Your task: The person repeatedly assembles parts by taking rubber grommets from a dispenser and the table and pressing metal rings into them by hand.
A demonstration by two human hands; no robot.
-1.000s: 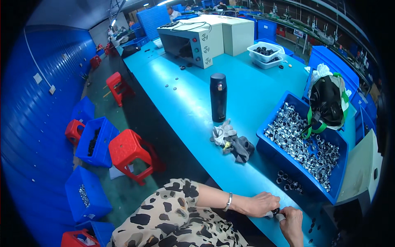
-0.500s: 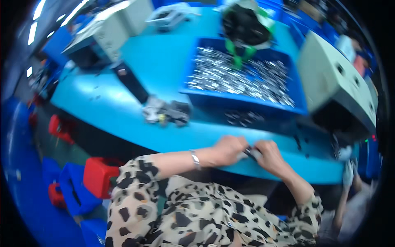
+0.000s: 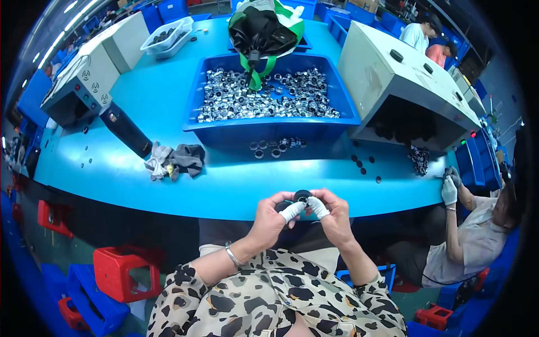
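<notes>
Both hands meet just off the near edge of the blue table [image 3: 168, 191], left hand [image 3: 273, 216] and right hand [image 3: 332, 216] pinching a small black ring [image 3: 302, 195] between taped fingertips [image 3: 293, 211], ring sitting dead centre, equally close to each.

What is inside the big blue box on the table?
The blue box holds a heap of shiny metal rings. A black and green bag covers its far end.

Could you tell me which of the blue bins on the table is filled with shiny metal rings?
The large blue bin straight ahead of the hands, under the black and green bag. The other blue bins at the far table edge show no rings.
</notes>
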